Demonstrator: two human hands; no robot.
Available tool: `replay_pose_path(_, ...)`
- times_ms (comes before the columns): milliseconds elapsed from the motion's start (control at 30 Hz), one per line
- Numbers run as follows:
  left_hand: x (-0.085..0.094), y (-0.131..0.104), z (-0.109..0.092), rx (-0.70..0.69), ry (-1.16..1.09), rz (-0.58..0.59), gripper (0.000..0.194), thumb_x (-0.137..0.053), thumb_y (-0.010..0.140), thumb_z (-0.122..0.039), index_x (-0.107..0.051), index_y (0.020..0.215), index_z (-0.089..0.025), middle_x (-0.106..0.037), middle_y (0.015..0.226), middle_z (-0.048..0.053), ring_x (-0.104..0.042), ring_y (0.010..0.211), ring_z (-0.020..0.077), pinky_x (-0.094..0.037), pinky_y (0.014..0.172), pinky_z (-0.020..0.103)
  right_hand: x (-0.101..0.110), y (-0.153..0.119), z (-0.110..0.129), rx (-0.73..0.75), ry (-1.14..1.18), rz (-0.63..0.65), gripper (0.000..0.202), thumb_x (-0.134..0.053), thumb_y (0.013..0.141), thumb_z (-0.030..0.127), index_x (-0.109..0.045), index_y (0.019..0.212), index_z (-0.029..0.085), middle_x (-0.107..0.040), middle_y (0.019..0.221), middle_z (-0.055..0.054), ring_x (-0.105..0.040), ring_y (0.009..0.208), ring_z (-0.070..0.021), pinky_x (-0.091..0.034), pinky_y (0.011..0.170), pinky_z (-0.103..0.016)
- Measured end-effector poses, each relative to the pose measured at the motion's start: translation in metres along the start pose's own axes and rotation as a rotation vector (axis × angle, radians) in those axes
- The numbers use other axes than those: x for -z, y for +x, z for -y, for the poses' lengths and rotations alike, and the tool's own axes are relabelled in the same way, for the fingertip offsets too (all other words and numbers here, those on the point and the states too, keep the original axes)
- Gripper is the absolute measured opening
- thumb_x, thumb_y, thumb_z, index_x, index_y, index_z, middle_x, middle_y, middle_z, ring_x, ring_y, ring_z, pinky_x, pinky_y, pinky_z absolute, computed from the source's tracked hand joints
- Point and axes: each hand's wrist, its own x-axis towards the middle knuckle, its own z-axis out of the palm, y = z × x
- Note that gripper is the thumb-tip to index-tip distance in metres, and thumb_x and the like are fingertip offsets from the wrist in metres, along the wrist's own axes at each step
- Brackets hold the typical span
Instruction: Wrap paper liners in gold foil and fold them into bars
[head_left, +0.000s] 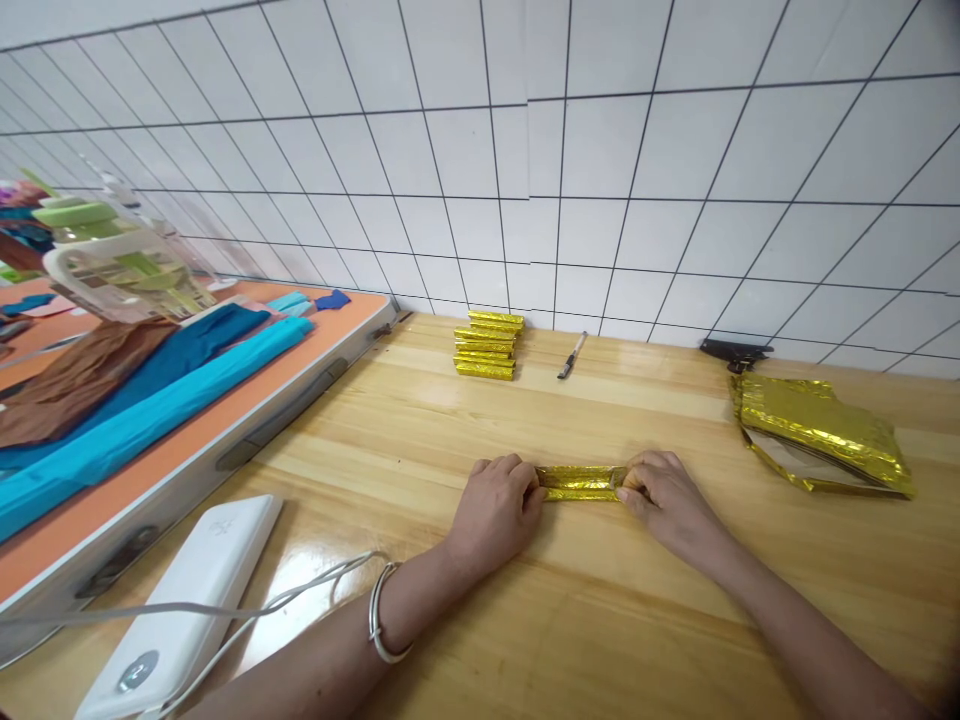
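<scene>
A narrow strip of shiny gold foil (577,483), with folds along its length, lies across the wooden table between my two hands. My left hand (499,505) is closed on the strip's left end, fingers curled. At the right end, my right hand (667,500) pinches the foil between thumb and fingers. Farther back, near the wall, several folded gold strips (486,347) lie in a small stack. A pen (572,357) rests to the right of them. On the right side sits a larger crumpled bundle of gold foil (825,425), partly open at its front edge.
A white power bank (187,600) with cables lies at the front left, cables reaching my left forearm. Beyond it, an orange-topped surface (300,390) holds blue and brown fabric and a green-lidded bottle (82,220). A black clip (735,352) touches the gold bundle near the tiled wall.
</scene>
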Motion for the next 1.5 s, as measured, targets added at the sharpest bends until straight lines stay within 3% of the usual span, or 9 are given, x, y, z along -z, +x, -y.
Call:
replay_pose_path(333, -0.001, -0.003, -0.002, -0.026, 0.043, -0.021, 0.004, -0.047, 0.083, -0.020, -0.049, 0.080, -0.019, -0.054, 0.083, 0.002, -0.050, 0.080, 0.0171, -0.036, 0.074, 0.031, -0.002, 0.003, 0.005, -0.074, -0.063, -0.028, 0.018, -0.054, 0.074, 0.023, -0.050, 0.057, 0.020, -0.055, 0.071, -0.003, -0.048, 0.077, -0.0183, -0.036, 0.071, -0.030)
replay_pose_path(567, 0.009, -0.003, -0.006, -0.459, 0.080, 0.130, 0.021, -0.041, 0.089, -0.016, -0.051, 0.106, -0.020, -0.055, 0.101, 0.005, -0.048, 0.092, 0.0185, -0.039, 0.079, 0.032, -0.001, 0.005, 0.003, -0.062, -0.064, -0.012, 0.019, -0.054, 0.075, 0.025, -0.050, 0.057, 0.020, -0.055, 0.071, -0.002, -0.048, 0.075, -0.0178, -0.035, 0.071, -0.030)
replay_pose_path(667, 0.010, -0.003, -0.008, -0.546, 0.109, 0.156, 0.024, -0.037, 0.091, -0.018, -0.050, 0.112, -0.018, -0.055, 0.103, 0.006, -0.046, 0.096, 0.0194, -0.040, 0.082, 0.032, 0.000, 0.004, 0.004, -0.052, -0.078, 0.005, 0.018, -0.052, 0.077, 0.025, -0.051, 0.060, 0.020, -0.056, 0.072, -0.002, -0.048, 0.076, -0.0178, -0.035, 0.073, -0.031)
replay_pose_path(900, 0.004, -0.013, -0.026, -0.488, 0.270, 0.210, 0.025, -0.043, 0.082, -0.011, -0.051, 0.106, -0.012, -0.052, 0.095, 0.009, -0.046, 0.085, 0.0217, -0.045, 0.074, 0.034, -0.003, 0.000, 0.014, -0.079, -0.176, -0.082, 0.020, -0.050, 0.080, 0.026, -0.048, 0.060, 0.020, -0.054, 0.074, -0.003, -0.046, 0.079, -0.0194, -0.035, 0.073, -0.031)
replay_pose_path(1033, 0.004, -0.016, -0.035, -0.438, 0.229, 0.216, 0.018, -0.046, 0.077, -0.013, -0.054, 0.093, -0.016, -0.051, 0.093, 0.010, -0.045, 0.085, 0.0235, -0.045, 0.066, 0.035, -0.008, -0.003, 0.014, -0.088, -0.188, -0.159, 0.017, -0.052, 0.078, 0.026, -0.047, 0.063, 0.020, -0.053, 0.074, -0.004, -0.046, 0.079, -0.0202, -0.035, 0.073, -0.033)
replay_pose_path(1167, 0.006, -0.016, -0.038, -0.404, 0.169, 0.210, 0.011, -0.045, 0.079, -0.016, -0.055, 0.078, -0.018, -0.051, 0.092, 0.010, -0.045, 0.083, 0.0235, -0.044, 0.064, 0.035, -0.010, -0.006, 0.008, -0.084, -0.169, -0.233, 0.010, -0.053, 0.077, 0.026, -0.048, 0.069, 0.021, -0.053, 0.074, -0.003, -0.047, 0.077, -0.0206, -0.037, 0.072, -0.034)
replay_pose_path(1300, 0.007, -0.018, -0.040, -0.419, 0.182, 0.177, 0.016, -0.042, 0.083, -0.021, -0.057, 0.080, -0.018, -0.051, 0.090, 0.010, -0.046, 0.085, 0.0242, -0.044, 0.064, 0.036, -0.013, -0.016, 0.015, -0.057, -0.196, -0.336, 0.009, -0.045, 0.082, 0.019, -0.054, 0.081, 0.019, -0.058, 0.086, -0.008, -0.051, 0.086, -0.0222, -0.041, 0.076, -0.036)
replay_pose_path(1433, 0.006, -0.021, -0.043, -0.399, 0.184, 0.146, 0.017, -0.043, 0.082, -0.025, -0.057, 0.088, -0.017, -0.052, 0.093, 0.010, -0.046, 0.087, 0.0246, -0.044, 0.067, 0.036, -0.023, -0.030, 0.037, 0.233, -0.298, -0.172, 0.028, -0.038, 0.087, 0.016, -0.058, 0.108, 0.015, -0.058, 0.115, -0.011, -0.050, 0.108, -0.0221, -0.037, 0.095, -0.038)
replay_pose_path(1500, 0.006, -0.022, -0.042, -0.394, 0.175, 0.138, 0.020, -0.042, 0.083, -0.026, -0.057, 0.095, -0.017, -0.053, 0.094, 0.010, -0.047, 0.088, 0.0245, -0.045, 0.071, 0.037, -0.027, -0.036, 0.045, 0.273, -0.356, -0.074, 0.036, -0.042, 0.087, 0.022, -0.052, 0.121, 0.012, -0.053, 0.126, -0.013, -0.047, 0.115, -0.0233, -0.036, 0.098, -0.039)
